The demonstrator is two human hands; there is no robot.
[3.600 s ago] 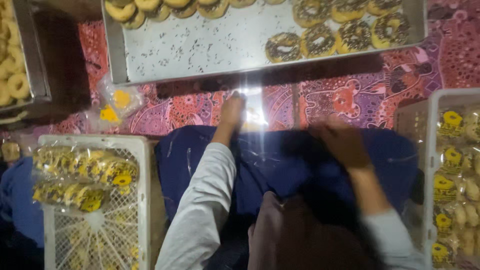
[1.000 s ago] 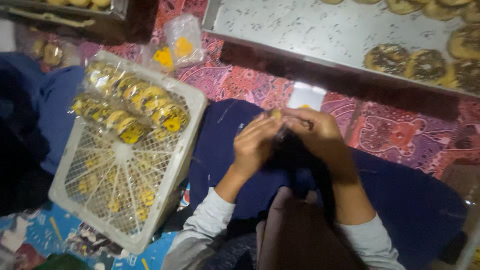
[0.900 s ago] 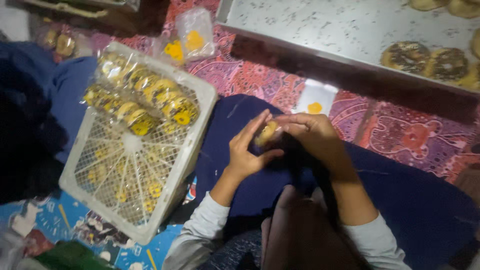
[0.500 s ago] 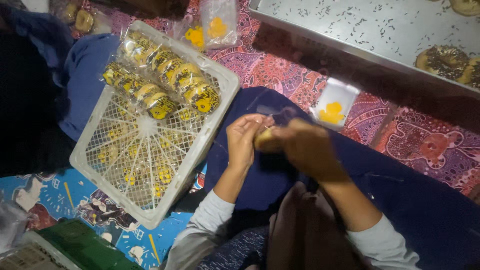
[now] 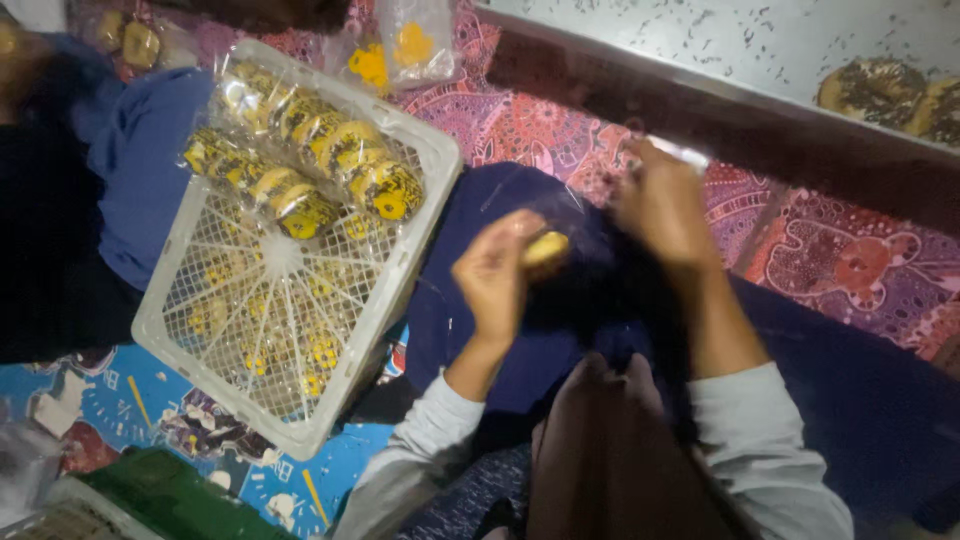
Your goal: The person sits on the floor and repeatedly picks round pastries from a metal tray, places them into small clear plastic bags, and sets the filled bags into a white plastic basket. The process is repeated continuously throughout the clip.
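A metal tray (image 5: pixel 720 45) with topped doughnuts (image 5: pixel 868 88) in its right corner lies across the top of the patterned floor cloth (image 5: pixel 830 250). The white basket (image 5: pixel 300 290) sits within left reach, wrapped doughnuts (image 5: pixel 300 165) stacked at its far edge. The left hand (image 5: pixel 495 275), its grip closed, pinches a small doughnut (image 5: pixel 545 248) above the lap, steadying it for wrapping. The right hand (image 5: pixel 665 205) is blurred; its grip cannot be told.
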